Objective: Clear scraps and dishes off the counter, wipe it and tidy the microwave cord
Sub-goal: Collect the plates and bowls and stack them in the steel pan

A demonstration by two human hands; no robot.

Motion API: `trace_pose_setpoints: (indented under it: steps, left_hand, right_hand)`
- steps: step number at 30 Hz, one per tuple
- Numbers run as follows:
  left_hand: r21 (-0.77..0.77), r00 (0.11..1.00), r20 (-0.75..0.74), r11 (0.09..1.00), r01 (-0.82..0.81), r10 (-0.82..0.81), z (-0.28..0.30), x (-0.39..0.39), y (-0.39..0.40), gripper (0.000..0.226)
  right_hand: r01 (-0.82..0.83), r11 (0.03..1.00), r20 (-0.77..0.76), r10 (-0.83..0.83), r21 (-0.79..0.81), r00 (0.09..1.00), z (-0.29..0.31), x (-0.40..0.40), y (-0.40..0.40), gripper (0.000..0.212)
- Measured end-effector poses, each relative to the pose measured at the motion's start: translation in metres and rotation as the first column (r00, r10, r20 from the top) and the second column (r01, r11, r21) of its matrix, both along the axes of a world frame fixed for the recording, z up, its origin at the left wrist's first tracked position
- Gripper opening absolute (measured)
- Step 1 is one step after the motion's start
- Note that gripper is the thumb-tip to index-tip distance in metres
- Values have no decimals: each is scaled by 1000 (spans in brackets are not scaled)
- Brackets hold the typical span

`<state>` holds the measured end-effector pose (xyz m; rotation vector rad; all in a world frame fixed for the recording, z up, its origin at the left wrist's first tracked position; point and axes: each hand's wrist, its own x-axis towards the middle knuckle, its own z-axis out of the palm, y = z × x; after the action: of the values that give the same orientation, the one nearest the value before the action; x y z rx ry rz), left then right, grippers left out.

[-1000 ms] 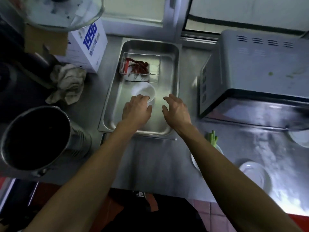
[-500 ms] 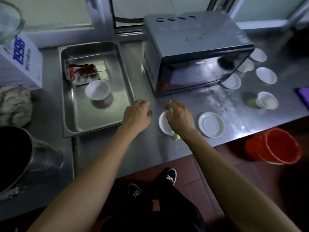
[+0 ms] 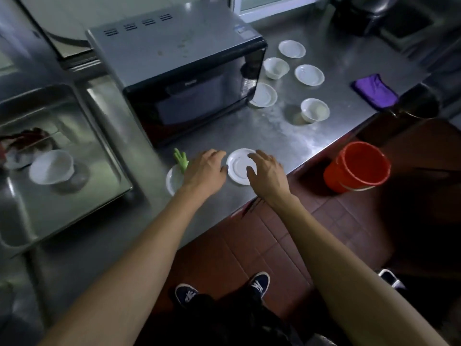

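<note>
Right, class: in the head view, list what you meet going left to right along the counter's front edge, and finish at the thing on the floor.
Small white dish with green scrap → left hand → white round saucer → right hand → orange plastic bucket.

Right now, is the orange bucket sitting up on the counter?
No, the orange bucket stands on the red tiled floor, below the edge of the steel counter.

Both hands [image 3: 237, 171] over saucer [image 3: 238, 164]

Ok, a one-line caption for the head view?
Both hands reach for a saucer on the counter in front of the microwave.
</note>
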<state>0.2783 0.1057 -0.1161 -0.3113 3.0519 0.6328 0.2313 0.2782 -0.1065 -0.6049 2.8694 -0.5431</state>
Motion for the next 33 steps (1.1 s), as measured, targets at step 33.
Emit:
trace_pose_setpoints:
  steps: [33]
  left_hand:
    - [-40, 994, 44, 994, 102, -100, -3, -217, 193, 44]
  right_hand:
    - [113, 993, -18, -112, 37, 994, -13, -202, 210, 46]
